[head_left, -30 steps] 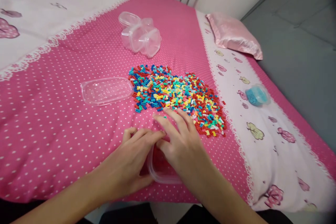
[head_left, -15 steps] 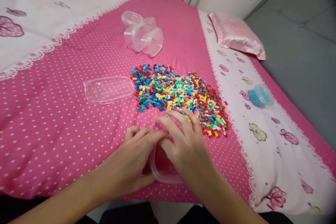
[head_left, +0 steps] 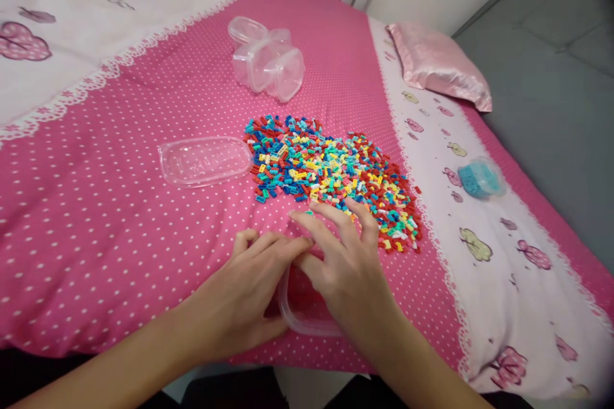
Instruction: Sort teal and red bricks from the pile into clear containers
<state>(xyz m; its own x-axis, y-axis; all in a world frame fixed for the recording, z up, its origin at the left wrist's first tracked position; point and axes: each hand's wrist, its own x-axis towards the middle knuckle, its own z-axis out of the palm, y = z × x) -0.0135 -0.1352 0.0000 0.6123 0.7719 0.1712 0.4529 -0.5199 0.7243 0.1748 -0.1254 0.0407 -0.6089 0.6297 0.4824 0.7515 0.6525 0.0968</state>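
A clear plastic container [head_left: 311, 327] with red contents stands near the bed's front edge, largely covered by my hands. My left hand [head_left: 259, 287] curls along its left side, thumb near the front and fingers toward the far end. Over the container reaches my right hand [head_left: 345, 262], its fingers bent and apart. The fingertips of both hands meet above the far rim, and whether a small piece is between them is hidden. Just past my right fingertips spreads a pile of small coloured plastic building bricks [head_left: 330, 166].
A clear lid [head_left: 206, 163] lies left of the pile. Farther back are several clear plastic containers [head_left: 268, 64] grouped together. To the right sit a tub with blue contents [head_left: 480, 177] and a pink pillow [head_left: 439, 67] on the patterned bedsheet [head_left: 96, 204].
The whole view has shifted slightly, so things appear a little farther right. My hands keep nearly the same pose at the container.
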